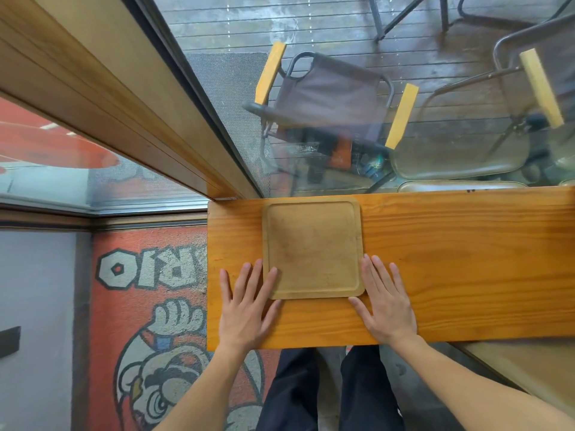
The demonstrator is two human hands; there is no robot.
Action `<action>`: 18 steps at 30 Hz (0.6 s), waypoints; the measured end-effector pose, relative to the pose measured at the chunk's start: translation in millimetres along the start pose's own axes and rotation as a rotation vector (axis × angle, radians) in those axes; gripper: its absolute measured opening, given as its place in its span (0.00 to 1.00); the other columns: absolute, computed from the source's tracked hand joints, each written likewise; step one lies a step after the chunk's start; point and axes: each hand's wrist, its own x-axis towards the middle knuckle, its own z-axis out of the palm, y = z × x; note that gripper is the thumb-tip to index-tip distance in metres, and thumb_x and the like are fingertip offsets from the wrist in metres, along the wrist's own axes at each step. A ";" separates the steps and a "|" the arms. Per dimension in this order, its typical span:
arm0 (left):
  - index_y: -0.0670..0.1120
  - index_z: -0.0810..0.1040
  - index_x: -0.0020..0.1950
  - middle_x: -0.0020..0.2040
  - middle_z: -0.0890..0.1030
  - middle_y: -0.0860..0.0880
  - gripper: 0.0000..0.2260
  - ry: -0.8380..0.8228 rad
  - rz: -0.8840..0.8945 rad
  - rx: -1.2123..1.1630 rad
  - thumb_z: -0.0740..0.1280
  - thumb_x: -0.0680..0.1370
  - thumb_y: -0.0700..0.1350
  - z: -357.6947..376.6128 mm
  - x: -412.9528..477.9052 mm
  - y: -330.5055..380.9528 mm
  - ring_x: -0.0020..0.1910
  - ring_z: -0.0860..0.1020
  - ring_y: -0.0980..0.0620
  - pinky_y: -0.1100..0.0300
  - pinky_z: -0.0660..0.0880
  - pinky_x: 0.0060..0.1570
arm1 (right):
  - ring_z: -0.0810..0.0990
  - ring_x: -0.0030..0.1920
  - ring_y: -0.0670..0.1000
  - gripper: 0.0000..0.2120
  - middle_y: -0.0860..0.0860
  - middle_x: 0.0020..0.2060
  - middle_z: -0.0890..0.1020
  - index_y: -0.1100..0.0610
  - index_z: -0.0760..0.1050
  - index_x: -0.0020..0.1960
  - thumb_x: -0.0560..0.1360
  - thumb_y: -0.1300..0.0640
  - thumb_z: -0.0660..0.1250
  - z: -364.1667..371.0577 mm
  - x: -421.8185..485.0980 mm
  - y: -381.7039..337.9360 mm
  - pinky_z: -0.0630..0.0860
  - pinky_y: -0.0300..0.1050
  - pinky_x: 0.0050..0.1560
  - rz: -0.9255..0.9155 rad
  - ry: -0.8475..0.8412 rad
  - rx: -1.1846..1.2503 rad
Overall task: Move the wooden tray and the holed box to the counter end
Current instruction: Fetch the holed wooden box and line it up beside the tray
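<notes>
Past the table's (451,269) left end lies a red cartoon floor mat (149,306), and the left hand (245,309) lies flat and open, fingers spread, gripping nothing, its fingertips touching the wooden tray's (312,248) left edge. The tray sits near that left end, against the table's far edge by the window glass (342,119). The right hand (384,301) lies equally flat and open against the tray's right edge, with bare tabletop stretching rightward.

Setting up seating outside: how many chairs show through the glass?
2: one folding chair beyond the tray, another to its right, cut by the frame. More may be out of view.
</notes>
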 end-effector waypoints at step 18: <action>0.50 0.60 0.82 0.82 0.63 0.43 0.28 -0.014 -0.012 0.014 0.52 0.84 0.61 -3.5 1.0 3.5 0.82 0.57 0.41 0.26 0.56 0.74 | 0.57 0.81 0.53 0.35 0.53 0.80 0.59 0.54 0.39 0.83 0.83 0.38 0.45 4.0 -0.6 2.2 0.56 0.59 0.79 -0.020 0.054 0.037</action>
